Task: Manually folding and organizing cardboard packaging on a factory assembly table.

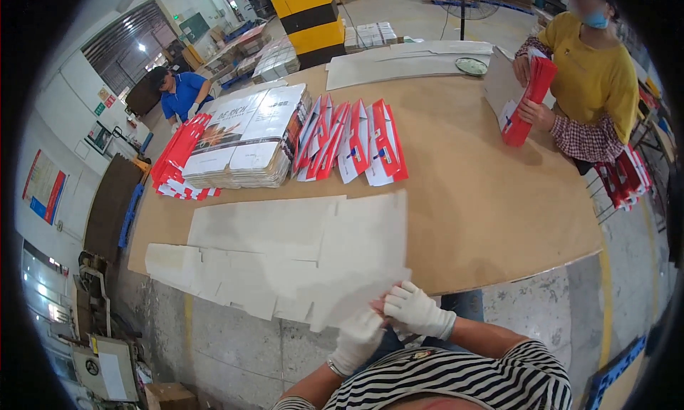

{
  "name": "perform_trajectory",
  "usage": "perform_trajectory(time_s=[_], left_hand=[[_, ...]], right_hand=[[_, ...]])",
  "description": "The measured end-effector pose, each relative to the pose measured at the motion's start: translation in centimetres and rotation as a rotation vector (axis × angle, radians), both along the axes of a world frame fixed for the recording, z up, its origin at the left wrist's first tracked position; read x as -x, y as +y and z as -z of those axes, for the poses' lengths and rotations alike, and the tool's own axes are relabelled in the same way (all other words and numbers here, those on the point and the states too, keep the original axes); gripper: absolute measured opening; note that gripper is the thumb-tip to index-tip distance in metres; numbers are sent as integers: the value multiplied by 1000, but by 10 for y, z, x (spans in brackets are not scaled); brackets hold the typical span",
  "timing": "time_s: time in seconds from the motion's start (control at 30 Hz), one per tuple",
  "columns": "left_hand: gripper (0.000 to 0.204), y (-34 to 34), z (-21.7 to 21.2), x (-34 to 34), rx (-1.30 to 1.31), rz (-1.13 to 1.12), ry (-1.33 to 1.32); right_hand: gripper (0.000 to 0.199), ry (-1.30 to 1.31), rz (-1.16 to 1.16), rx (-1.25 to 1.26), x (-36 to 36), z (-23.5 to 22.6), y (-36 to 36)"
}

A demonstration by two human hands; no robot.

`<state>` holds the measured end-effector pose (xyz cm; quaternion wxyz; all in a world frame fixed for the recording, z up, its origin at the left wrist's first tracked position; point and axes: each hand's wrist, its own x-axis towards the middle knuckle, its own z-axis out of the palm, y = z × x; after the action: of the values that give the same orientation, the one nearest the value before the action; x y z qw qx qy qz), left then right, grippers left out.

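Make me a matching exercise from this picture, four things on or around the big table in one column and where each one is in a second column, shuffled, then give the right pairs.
Things:
1. flat white carton blank
2. stack of printed flat cartons
3. fanned red-and-white folders
4. red bundle

Places:
A. in the hands of a person in yellow
B. far left of the table
C. middle of the table, leaning in a row
D. near edge, gripped by the left hand and right hand

Pairs: 1-D, 2-B, 3-C, 4-A
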<state>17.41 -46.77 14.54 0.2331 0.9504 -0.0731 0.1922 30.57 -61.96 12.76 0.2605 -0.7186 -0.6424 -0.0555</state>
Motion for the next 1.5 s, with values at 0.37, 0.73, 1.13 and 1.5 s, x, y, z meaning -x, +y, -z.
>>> perform_trajectory(time_s=[0.37, 0.73, 1.13, 1.5], left_hand=[[74, 39, 65, -16, -534, 22, 423], [29, 15, 105, -95, 279, -70, 287], [38, -71, 112, -121, 316, 53, 160], [83, -108, 105, -134, -229, 311, 381]], right_hand=[[21, 325, 518, -111, -27, 22, -169], [33, 250, 769, -68, -36, 52, -229], [85, 626, 1326, -17, -48, 75, -207], [38, 1474, 856, -692, 36, 100, -123]])
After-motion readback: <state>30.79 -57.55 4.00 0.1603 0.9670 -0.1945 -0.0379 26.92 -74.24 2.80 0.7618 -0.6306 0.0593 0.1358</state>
